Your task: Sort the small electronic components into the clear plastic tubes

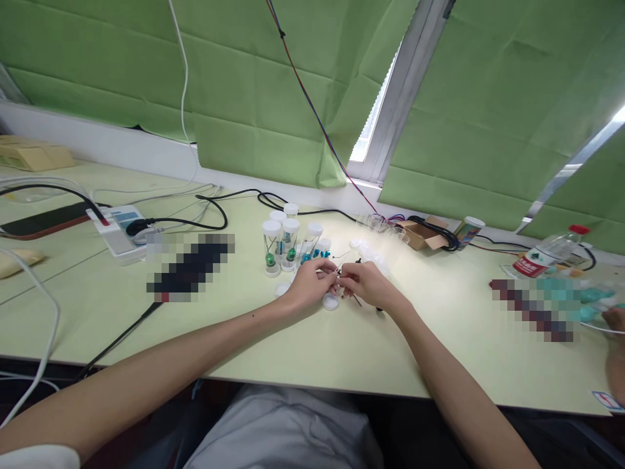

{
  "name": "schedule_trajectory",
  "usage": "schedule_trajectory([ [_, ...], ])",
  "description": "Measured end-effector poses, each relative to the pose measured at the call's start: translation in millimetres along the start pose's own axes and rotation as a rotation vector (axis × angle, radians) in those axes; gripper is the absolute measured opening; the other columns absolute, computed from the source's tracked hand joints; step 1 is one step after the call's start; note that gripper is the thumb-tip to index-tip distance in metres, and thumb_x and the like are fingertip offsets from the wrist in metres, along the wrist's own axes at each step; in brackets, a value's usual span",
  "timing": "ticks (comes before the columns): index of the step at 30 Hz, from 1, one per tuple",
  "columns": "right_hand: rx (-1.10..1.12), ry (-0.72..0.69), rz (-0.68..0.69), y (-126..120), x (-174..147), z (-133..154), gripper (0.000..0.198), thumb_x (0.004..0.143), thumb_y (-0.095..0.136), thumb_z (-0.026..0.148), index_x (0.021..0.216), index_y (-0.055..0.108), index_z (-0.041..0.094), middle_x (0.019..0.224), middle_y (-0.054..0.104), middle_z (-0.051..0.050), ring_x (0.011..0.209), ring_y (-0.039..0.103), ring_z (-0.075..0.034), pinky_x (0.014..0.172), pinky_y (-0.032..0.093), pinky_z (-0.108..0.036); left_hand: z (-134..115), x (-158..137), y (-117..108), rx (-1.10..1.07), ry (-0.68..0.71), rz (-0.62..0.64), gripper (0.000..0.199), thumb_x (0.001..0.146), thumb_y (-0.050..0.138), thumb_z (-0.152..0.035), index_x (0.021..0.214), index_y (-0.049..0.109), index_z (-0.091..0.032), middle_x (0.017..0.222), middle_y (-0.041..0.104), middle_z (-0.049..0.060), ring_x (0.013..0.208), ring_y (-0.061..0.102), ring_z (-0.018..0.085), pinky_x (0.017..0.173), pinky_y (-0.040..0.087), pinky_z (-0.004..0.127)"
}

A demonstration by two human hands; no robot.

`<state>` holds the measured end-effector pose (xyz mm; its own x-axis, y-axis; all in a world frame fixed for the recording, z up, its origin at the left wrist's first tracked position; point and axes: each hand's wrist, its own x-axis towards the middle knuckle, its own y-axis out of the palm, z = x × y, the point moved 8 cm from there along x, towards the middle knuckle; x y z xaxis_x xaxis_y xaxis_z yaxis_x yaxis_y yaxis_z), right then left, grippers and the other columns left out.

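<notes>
My left hand (312, 281) and my right hand (366, 281) meet over the table, fingertips pinched together around something small that I cannot make out. A thin wire sticks up near the fingertips. Just left of my left hand stand several clear vials (272, 246) with white caps, holding green or blue beads and thin wires. Loose blue beads (322, 253) lie behind my left hand. Below the fingers rests a round white cap (331, 301), and another white cap (282, 288) is left of it. Small clear and white pieces (381, 259) lie behind my right hand.
A power strip (120, 231) and black cables sit at the left. Toward the back are clear cups (375, 223) and an open cardboard box (422, 233). At the right stands a red-capped bottle (549, 253), with another person's hand (616, 319) at the edge.
</notes>
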<state>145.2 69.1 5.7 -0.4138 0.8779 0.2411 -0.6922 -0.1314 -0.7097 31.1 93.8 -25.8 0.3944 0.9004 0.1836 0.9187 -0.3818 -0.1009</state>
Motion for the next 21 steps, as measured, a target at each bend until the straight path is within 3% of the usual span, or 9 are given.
schedule_trajectory([
  [21,0.019,0.011,0.021,-0.4,0.4,-2.6,0.022,0.089,0.056,0.019,0.068,0.050,0.021,0.059,0.065,0.002,0.058,0.068,-0.015,0.059,0.051,-0.025,0.2,0.0,1.8,0.026,0.000,0.010,0.015,0.085,0.061,-0.031,0.088,0.062,-0.016,0.087,0.068,0.007,0.063,0.068,0.016,0.061,0.054,0.030],
])
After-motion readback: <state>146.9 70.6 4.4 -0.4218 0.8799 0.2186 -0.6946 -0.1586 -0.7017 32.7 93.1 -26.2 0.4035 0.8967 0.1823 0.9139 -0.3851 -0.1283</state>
